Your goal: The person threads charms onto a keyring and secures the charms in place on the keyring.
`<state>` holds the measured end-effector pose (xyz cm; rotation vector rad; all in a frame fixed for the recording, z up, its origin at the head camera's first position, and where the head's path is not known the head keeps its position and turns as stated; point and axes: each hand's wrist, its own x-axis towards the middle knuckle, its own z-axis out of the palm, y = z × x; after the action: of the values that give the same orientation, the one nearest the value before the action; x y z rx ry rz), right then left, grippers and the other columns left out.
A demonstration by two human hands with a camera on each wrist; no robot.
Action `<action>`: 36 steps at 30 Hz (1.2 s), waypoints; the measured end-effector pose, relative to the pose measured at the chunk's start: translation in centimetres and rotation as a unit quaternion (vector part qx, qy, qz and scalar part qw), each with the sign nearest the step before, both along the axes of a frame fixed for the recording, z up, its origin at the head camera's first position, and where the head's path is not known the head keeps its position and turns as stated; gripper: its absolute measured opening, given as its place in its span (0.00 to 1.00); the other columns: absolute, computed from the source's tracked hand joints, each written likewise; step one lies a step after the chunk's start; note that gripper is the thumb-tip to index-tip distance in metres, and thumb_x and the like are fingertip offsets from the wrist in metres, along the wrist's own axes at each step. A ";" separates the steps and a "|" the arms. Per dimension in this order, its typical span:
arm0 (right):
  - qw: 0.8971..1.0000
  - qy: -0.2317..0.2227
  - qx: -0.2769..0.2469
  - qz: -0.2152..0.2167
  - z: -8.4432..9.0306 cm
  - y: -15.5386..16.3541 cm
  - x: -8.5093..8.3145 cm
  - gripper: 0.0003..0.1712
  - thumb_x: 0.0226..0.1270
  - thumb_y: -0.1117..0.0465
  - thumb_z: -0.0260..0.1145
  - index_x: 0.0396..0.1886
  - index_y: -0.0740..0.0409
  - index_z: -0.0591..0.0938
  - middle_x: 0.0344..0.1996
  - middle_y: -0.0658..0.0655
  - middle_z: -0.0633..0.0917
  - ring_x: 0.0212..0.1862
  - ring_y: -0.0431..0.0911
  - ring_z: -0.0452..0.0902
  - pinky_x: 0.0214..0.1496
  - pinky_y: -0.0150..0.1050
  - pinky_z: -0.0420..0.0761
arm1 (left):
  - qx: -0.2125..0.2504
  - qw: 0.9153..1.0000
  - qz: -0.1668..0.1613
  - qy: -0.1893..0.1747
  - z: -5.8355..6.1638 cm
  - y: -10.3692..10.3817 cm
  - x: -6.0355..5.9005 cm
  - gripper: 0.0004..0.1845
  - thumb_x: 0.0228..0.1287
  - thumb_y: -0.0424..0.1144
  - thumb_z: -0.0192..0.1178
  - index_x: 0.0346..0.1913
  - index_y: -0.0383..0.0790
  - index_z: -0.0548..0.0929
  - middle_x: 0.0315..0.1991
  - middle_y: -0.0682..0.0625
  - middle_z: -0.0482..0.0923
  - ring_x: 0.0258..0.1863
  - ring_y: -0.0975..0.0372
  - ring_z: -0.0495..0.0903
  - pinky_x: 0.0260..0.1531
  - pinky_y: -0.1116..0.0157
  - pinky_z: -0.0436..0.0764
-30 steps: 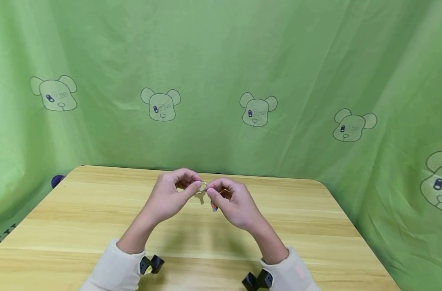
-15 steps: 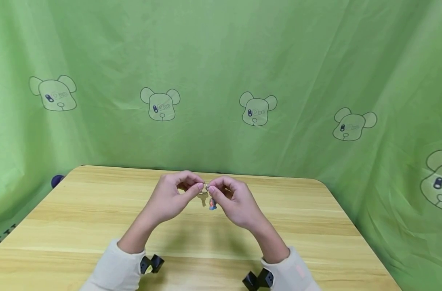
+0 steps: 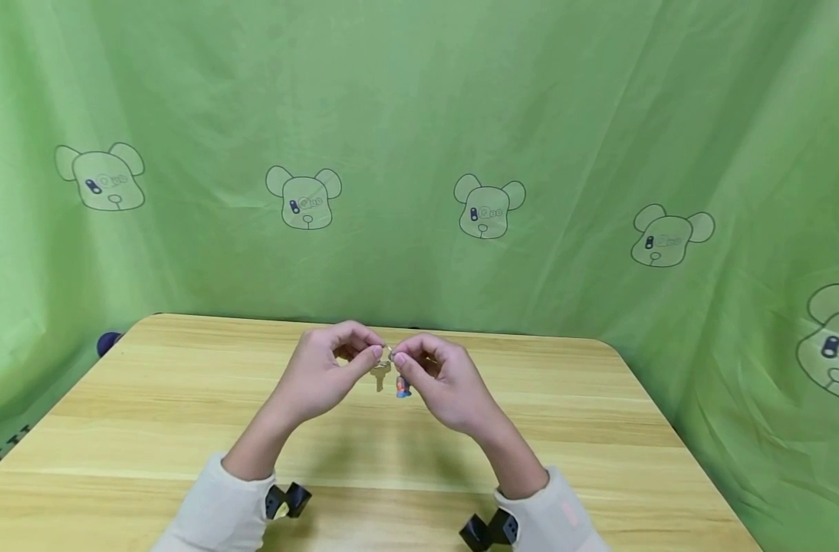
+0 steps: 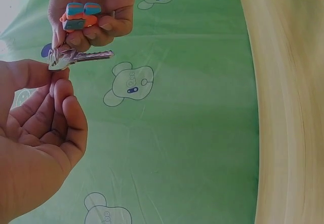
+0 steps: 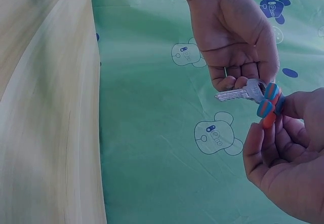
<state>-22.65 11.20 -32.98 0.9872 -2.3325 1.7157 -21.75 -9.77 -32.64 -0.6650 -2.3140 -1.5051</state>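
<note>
Raised over the table, my left hand (image 3: 333, 370) pinches a thin metal key ring (image 4: 52, 58) between thumb and index finger. A silver key (image 4: 83, 57) hangs from that ring; the right wrist view shows the key (image 5: 240, 93) with its toothed blade pointing left. My right hand (image 3: 449, 383) meets the ring from the other side, its thumb and forefinger pinched at the top of a small orange and blue charm (image 4: 80, 17). In the head view the charm (image 3: 403, 386) dangles just below the right fingertips. Fingertips hide where the charm meets the ring.
Beneath both hands lies a light wood-grain table (image 3: 392, 475) with rounded far corners. A green curtain (image 3: 392, 92) printed with bear heads hangs around its back and sides. Black wrist cameras (image 3: 288, 501) sit at both sleeve cuffs.
The charm has come into fuller view, now hanging below the right fingers. The key has swung slightly, and both hands have shifted only a little while keeping their pinch.
</note>
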 end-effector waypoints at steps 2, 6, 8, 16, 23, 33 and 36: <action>1.000 -0.001 0.002 -0.001 0.0 0.0 0.0 0.05 0.78 0.64 0.62 0.44 0.61 0.83 0.29 0.54 0.82 0.29 0.45 0.79 0.28 0.32 0.75 | 0.001 1.000 0.001 0.000 0.0 0.0 0.0 0.02 0.70 0.35 0.65 0.40 0.44 0.87 0.30 0.57 0.85 0.31 0.60 0.83 0.29 0.62 0.80; 1.000 -0.004 0.006 -0.003 0.0 0.0 0.0 0.06 0.78 0.63 0.62 0.44 0.60 0.83 0.29 0.54 0.82 0.29 0.50 0.79 0.27 0.32 0.73 | 0.004 1.000 0.003 0.002 0.0 0.0 0.0 0.03 0.69 0.34 0.65 0.40 0.45 0.87 0.29 0.57 0.85 0.31 0.60 0.83 0.28 0.63 0.80; 1.000 -0.003 0.007 -0.002 0.0 0.0 0.0 0.06 0.78 0.63 0.62 0.44 0.60 0.83 0.28 0.54 0.82 0.29 0.53 0.79 0.27 0.32 0.73 | 0.006 1.000 0.004 0.002 0.0 0.0 -0.1 0.03 0.69 0.34 0.65 0.40 0.45 0.87 0.29 0.57 0.85 0.30 0.60 0.83 0.28 0.62 0.80; 0.999 0.029 0.018 -0.006 -0.2 -0.2 -0.1 0.04 0.78 0.64 0.62 0.43 0.59 0.83 0.28 0.52 0.82 0.29 0.47 0.80 0.30 0.35 0.79 | 0.012 1.000 0.012 -0.012 0.1 0.0 0.0 0.02 0.68 0.35 0.65 0.39 0.44 0.88 0.29 0.56 0.85 0.30 0.59 0.82 0.27 0.63 0.79; 0.997 0.064 0.039 -0.021 -0.5 -0.3 -0.2 0.04 0.77 0.66 0.62 0.43 0.60 0.83 0.28 0.50 0.83 0.29 0.43 0.81 0.33 0.37 0.83 | 0.013 0.999 0.023 -0.031 -0.1 0.0 -0.1 0.02 0.68 0.34 0.66 0.38 0.43 0.88 0.29 0.54 0.85 0.26 0.60 0.80 0.24 0.67 0.75; 0.996 0.070 0.051 -0.022 -0.7 -0.2 -0.4 0.04 0.77 0.65 0.62 0.43 0.59 0.83 0.28 0.50 0.83 0.29 0.42 0.80 0.33 0.37 0.82 | 0.022 0.998 0.026 -0.051 -0.1 -0.1 -0.2 0.03 0.68 0.34 0.65 0.39 0.39 0.88 0.28 0.53 0.84 0.25 0.59 0.78 0.23 0.68 0.74; 0.996 0.065 0.054 -0.021 -0.7 -0.2 -0.4 0.05 0.78 0.64 0.62 0.43 0.59 0.83 0.28 0.50 0.83 0.29 0.43 0.80 0.31 0.36 0.80 | 0.021 0.998 0.028 -0.054 -0.1 -0.1 -0.2 0.03 0.68 0.33 0.65 0.39 0.39 0.88 0.28 0.52 0.84 0.25 0.59 0.77 0.22 0.68 0.73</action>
<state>-23.10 11.03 -33.68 1.0266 -2.3663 1.4759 -21.99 -9.91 -32.78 -0.5156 -2.3502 -1.5960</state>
